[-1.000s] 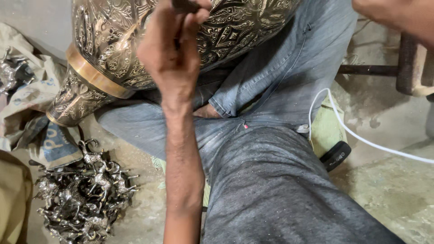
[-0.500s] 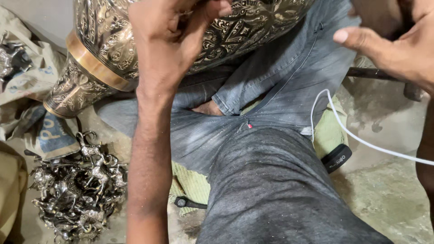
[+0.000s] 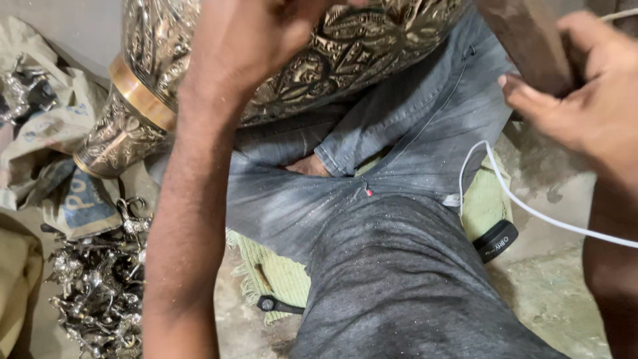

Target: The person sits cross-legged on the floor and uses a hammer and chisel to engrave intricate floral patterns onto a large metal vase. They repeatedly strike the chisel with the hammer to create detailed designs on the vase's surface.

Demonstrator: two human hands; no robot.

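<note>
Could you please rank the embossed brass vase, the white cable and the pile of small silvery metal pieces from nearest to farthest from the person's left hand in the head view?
1. Embossed brass vase: right under the left hand, on the lap.
2. White cable: off to the right, over the thigh.
3. Pile of small silvery metal pieces: lower left, on the floor.

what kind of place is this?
Probably a small metalcraft workshop, worked from the floor: an embossed brass vase across the person's lap, a heap of small silvery metal castings, and a dusty concrete floor.
</note>
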